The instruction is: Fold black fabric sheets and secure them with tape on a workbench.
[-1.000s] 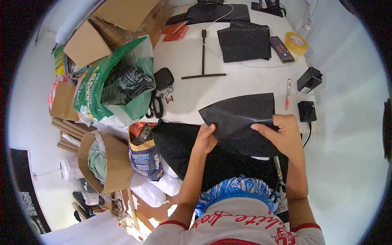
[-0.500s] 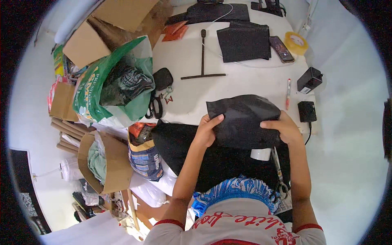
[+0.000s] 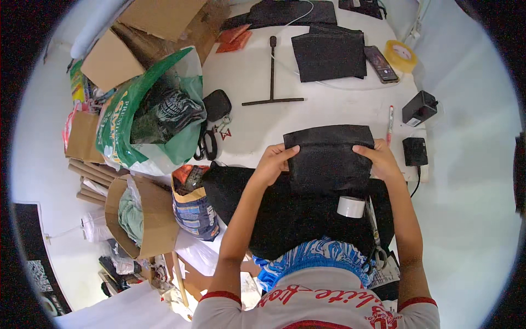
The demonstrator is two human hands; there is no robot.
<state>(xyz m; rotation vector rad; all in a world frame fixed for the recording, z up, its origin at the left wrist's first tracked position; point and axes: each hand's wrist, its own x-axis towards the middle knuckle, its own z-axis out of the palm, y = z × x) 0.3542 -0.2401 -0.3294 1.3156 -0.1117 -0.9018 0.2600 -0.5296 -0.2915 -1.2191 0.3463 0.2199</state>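
A piece of black fabric (image 3: 329, 167) hangs stretched between my two hands, just over the near edge of the table. My left hand (image 3: 274, 163) pinches its upper left side, thumb on top. On the opposite side my right hand (image 3: 384, 160) grips it the same way, with the fingers hidden behind. A seam or fold line runs across the piece near its top edge. Below it, a larger black cloth (image 3: 235, 194) spreads over my lap. A white roll (image 3: 350, 207) and a pair of scissors (image 3: 376, 241) lie on that cloth near my right forearm.
On the white table (image 3: 339, 109) are a T-shaped dark bar (image 3: 272, 77), stacked black fabric pieces (image 3: 330, 57), a phone (image 3: 381, 64), yellow tape (image 3: 400, 56), a pen (image 3: 390, 123) and two black adapters (image 3: 419, 108). A green bag (image 3: 123, 126) and a cardboard box (image 3: 159, 230) stand left.
The black fabric has been pulled flatter and straighter, its top edge now level. My right hand has turned slightly, and more of the white roll shows beneath the fabric.
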